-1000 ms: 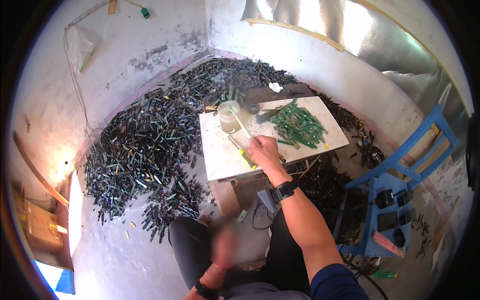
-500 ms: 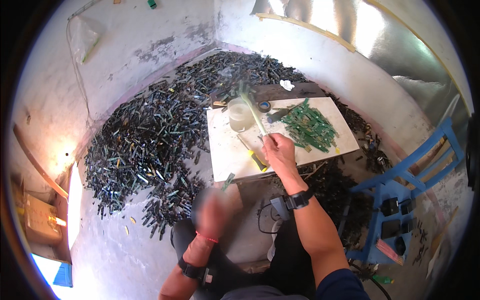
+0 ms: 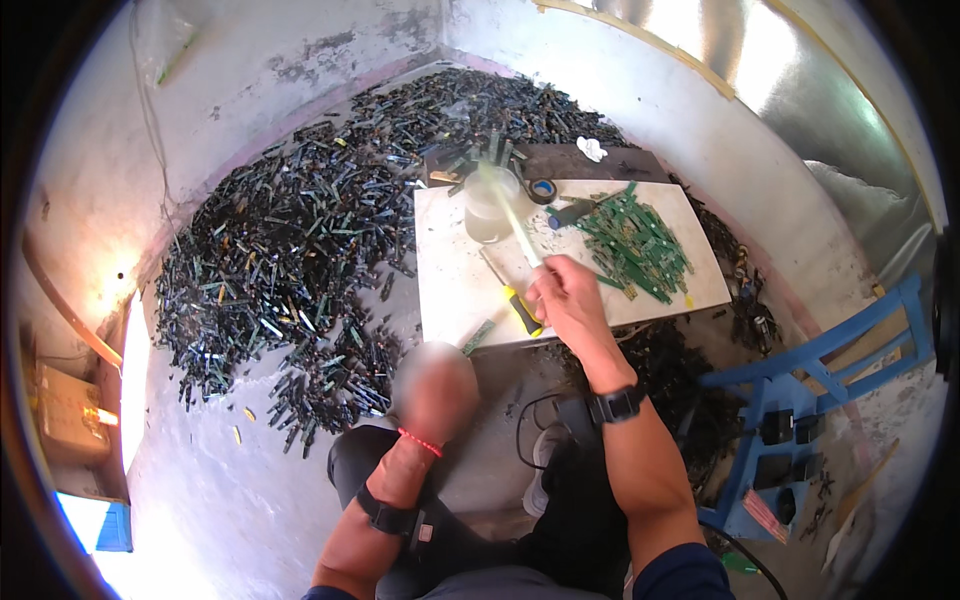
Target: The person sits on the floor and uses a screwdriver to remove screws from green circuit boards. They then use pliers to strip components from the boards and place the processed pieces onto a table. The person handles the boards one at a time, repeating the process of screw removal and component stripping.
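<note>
- My right hand (image 3: pixel 566 292): fingers closed round pale stick (image 3: pixel 524 240), far end near tub (image 3: pixel 488 226).
- My left hand (image 3: pixel 437 392): blurred, can't tell grip; green strip (image 3: pixel 479 336) just beside.

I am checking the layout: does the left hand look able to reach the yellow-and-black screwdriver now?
Probably yes: the screwdriver lies uncovered near the front edge of the tabletop, though the left hand seems to hold a green strip.

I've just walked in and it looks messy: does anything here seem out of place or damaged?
Yes: loose dark strips cover much of the floor, which looks odd compared with the green strips piled on the white tabletop. The left wall also has dark, worn-looking patches.
</note>
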`<state>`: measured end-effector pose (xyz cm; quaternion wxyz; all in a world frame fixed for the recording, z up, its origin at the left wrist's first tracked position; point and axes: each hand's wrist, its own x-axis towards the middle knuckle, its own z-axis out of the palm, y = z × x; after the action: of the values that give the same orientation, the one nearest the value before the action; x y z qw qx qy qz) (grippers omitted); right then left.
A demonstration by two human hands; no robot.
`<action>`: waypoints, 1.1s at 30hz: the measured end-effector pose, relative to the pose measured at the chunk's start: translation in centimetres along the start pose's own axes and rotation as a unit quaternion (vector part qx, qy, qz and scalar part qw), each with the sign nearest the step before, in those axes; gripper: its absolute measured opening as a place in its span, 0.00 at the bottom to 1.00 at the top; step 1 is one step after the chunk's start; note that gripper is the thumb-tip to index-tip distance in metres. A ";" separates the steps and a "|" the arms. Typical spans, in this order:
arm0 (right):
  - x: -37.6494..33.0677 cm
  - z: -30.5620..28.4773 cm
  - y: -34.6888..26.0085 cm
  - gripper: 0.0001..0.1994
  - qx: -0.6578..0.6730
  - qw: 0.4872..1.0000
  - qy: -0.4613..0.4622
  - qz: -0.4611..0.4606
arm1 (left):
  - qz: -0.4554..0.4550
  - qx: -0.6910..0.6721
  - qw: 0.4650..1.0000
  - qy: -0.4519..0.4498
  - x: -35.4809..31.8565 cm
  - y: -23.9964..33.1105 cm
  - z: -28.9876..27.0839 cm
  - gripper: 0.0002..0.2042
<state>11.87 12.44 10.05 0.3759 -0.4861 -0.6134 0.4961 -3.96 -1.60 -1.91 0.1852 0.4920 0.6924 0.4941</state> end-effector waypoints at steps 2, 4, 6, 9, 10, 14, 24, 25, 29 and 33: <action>0.6 -0.1 0.6 0.08 -0.041 0.998 -0.019 -0.049 | -0.209 -0.229 0.948 -0.075 -0.1 0.0 0.0 0.06; -0.5 0.3 -0.8 0.08 0.044 0.997 -0.030 -0.053 | -0.298 -0.308 0.897 -0.111 -0.3 -0.4 0.0 0.06; -1.3 0.2 -1.3 0.09 0.075 0.994 -0.072 -0.036 | -0.306 -0.276 0.903 -0.118 -0.6 -2.6 0.3 0.09; -2.3 -0.3 -0.8 0.10 0.105 0.988 -0.116 0.013 | -0.313 -0.269 0.902 -0.129 -0.6 -3.2 0.5 0.13; -2.5 -0.5 -0.7 0.09 0.118 0.986 -0.118 0.010 | -0.308 -0.290 0.897 -0.131 -0.5 -2.8 0.5 0.13; -4.1 -2.2 -1.3 0.08 0.091 0.985 -0.138 0.052 | -0.333 -0.370 0.857 -0.135 -0.1 2.5 -0.9 0.21; -8.8 -4.7 2.5 0.12 -0.083 0.996 -0.023 -0.007 | -0.360 -0.411 0.829 -0.121 -0.1 2.7 -0.2 0.21; -9.0 -4.8 2.8 0.12 -0.090 0.996 -0.022 -0.006 | -0.355 -0.408 0.832 -0.124 -0.1 2.7 -0.3 0.21; -9.1 -4.6 3.4 0.11 -0.123 0.991 -0.044 -0.035 | -0.344 -0.413 0.836 -0.109 -0.1 3.0 0.1 0.21; -9.8 -3.3 4.3 0.12 -0.190 0.972 -0.113 -0.083 | -0.347 -0.436 0.823 -0.109 0.1 3.6 -0.4 0.21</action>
<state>18.33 3.85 6.77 0.2449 -0.4364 -0.7732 0.3895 -2.48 -1.62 1.35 0.6137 0.1381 0.5053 0.5907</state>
